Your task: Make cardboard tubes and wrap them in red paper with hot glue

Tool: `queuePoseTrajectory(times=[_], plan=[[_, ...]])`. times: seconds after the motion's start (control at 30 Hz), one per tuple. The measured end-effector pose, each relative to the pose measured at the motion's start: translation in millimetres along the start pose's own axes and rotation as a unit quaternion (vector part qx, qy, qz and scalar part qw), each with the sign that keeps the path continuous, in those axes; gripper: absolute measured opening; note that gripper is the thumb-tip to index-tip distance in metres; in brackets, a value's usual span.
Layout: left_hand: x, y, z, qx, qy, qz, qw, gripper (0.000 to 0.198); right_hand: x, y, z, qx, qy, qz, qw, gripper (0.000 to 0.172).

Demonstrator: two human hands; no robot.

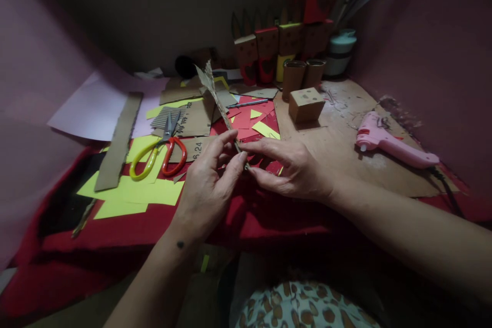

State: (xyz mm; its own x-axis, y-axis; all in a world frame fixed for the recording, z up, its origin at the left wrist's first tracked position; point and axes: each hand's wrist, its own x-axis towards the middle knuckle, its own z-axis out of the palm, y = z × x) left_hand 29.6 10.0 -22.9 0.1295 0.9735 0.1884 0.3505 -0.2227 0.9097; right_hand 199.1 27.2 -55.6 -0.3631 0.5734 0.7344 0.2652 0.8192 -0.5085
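A long, thin strip of cardboard (220, 102) with a torn, ragged far end slants away from me above the table. My left hand (213, 179) is closed around its near end, thumb on one side and fingers on the other. My right hand (286, 166) pinches the same near end between thumb and forefinger. Scissors (168, 136) with one yellow and one red handle lie on paper and cardboard to the left of my hands. Scraps of red paper (242, 122) and yellow paper lie just beyond my fingers.
A pink glue gun (392, 141) lies on a brown board (338, 148) at right. A small cardboard box (306, 105) stands beyond my right hand. Several decorated cardboard figures (266, 54) line the back. Yellow sheets (130, 189) and a cardboard strip (118, 143) are at left.
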Motion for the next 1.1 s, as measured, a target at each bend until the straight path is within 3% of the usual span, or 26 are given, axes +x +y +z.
queuePoseTrajectory(times=[0.17,0.53,0.8,1.1], plan=[[1,-1,1.4,0.025,-0.007,0.009,1.0,0.041,-1,-4,4,-0.046,0.029,0.018,0.998,0.004],[2,0,0.8,0.056,0.002,0.036,0.998,0.038,-3,-10,10,-0.093,0.058,0.011,0.994,0.008],[1,-2,0.4,0.07,-0.012,0.058,0.996,0.044,-3,-16,9,-0.007,0.049,0.084,0.995,0.017],[0,-3,-3.9,0.065,-0.063,0.028,0.995,0.058,-2,-11,8,0.057,0.03,0.099,0.993,0.017]])
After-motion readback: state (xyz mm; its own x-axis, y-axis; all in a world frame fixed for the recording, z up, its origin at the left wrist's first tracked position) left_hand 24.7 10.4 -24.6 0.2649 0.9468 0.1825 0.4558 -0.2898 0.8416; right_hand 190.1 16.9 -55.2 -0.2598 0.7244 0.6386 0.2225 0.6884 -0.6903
